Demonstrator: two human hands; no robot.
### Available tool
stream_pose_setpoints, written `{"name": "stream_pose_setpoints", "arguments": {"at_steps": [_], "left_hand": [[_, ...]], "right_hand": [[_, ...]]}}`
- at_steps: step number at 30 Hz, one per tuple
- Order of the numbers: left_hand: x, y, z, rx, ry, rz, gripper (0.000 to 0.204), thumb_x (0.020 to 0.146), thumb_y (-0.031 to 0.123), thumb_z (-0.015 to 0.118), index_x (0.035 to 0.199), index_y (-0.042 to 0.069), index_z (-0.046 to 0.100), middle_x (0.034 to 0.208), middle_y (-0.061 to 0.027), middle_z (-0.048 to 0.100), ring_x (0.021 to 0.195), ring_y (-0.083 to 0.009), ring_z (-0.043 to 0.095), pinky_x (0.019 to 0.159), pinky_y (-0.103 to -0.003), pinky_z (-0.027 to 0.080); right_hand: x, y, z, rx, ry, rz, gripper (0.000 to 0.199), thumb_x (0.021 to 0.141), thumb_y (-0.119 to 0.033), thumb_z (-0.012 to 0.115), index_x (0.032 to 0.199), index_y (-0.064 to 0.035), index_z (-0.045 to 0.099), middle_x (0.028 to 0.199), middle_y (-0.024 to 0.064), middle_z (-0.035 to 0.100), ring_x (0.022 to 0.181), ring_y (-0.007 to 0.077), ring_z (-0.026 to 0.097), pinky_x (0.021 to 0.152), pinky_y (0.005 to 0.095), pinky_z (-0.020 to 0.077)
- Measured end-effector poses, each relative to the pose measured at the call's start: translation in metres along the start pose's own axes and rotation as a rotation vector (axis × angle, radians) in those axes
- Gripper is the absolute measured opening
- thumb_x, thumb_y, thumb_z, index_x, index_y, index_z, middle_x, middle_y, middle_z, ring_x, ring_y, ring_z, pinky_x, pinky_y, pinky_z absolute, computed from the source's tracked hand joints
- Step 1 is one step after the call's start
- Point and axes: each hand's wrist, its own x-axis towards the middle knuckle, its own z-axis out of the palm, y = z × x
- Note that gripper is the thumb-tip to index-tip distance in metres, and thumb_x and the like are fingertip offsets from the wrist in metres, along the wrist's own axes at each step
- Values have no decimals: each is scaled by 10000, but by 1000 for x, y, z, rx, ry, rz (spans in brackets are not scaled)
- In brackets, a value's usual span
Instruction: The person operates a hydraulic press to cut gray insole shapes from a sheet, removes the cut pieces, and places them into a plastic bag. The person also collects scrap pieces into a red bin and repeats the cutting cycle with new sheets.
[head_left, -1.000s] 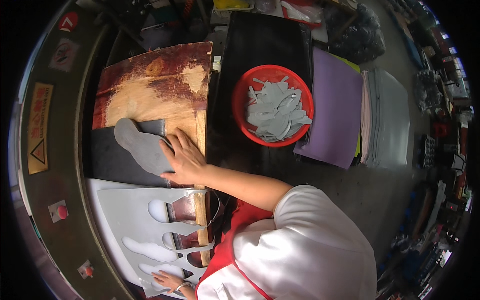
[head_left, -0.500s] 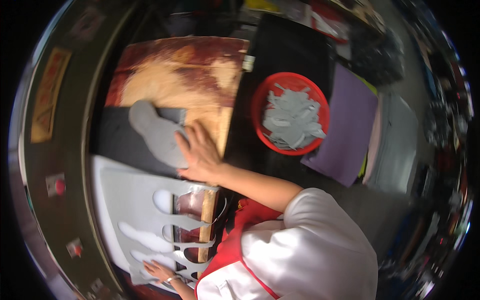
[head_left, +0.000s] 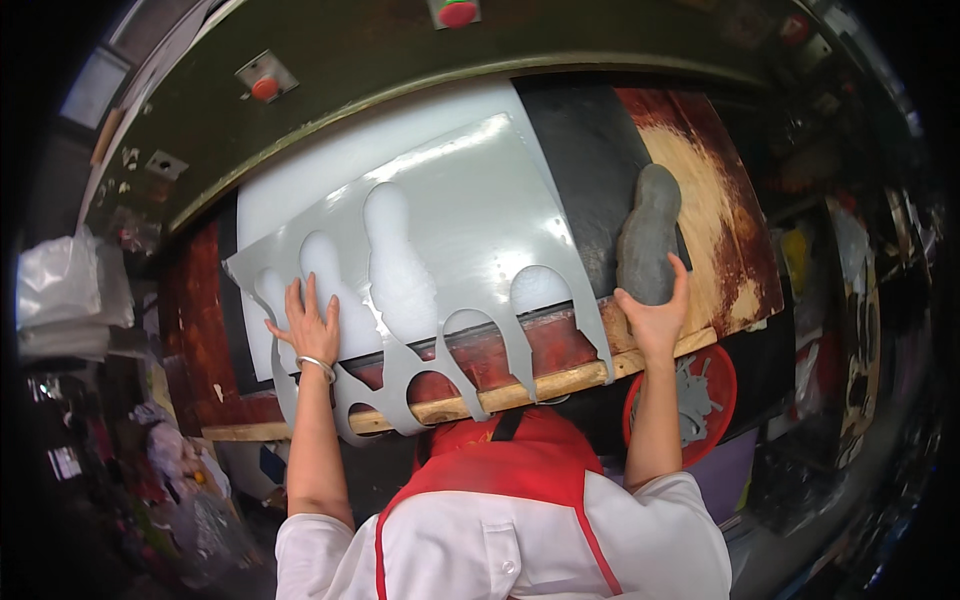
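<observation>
A pale grey sheet (head_left: 470,210) with several sole-shaped cutouts lies slantwise over a white board, its ragged near edge hanging past the bench edge. My left hand (head_left: 310,325), a bracelet at its wrist, rests flat on the sheet's left part beside a cutout, fingers spread. To the right, a grey sole-shaped piece (head_left: 648,230), which looks like several layers stacked, lies lengthwise where a black mat (head_left: 575,150) meets the worn wood. My right hand (head_left: 655,315) has its thumb and forefinger around the near end of this piece; its other fingers are hidden.
A green machine beam (head_left: 360,100) with red buttons runs behind the bench. The white board (head_left: 290,190) lies under the sheet. A wooden strip (head_left: 560,382) edges the bench front. Below my right forearm stands a red basin (head_left: 728,390) of grey scraps; plastic bags (head_left: 75,290) hang at left.
The view has swung round to face the machine beam. My right hand remains at the end of the sole-shaped piece, now with thumb and forefinger around it. My left hand is still on the sheet.
</observation>
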Motion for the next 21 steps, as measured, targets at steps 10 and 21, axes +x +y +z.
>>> {"name": "stream_pose_setpoints", "arguments": {"at_steps": [10,21], "left_hand": [[0,6,-9,-1,1,8,564,866,403,536,1381,203,422,1442,-91,340,1373,-262,270,1031,-680,-4],[1,9,-16,-58,-5,2,589,841,366,589,1379,186,432,1442,-93,341,1374,-267,270,1043,-667,-4]], "right_hand": [[-5,-74,28,1766,-397,552,940,670,-348,740,1430,-55,269,1352,261,346,1295,410,280,1140,497,190],[-9,-94,59,1857,-563,628,1035,624,-425,790,1445,-88,258,1441,243,222,1328,484,140,1155,499,143]]}}
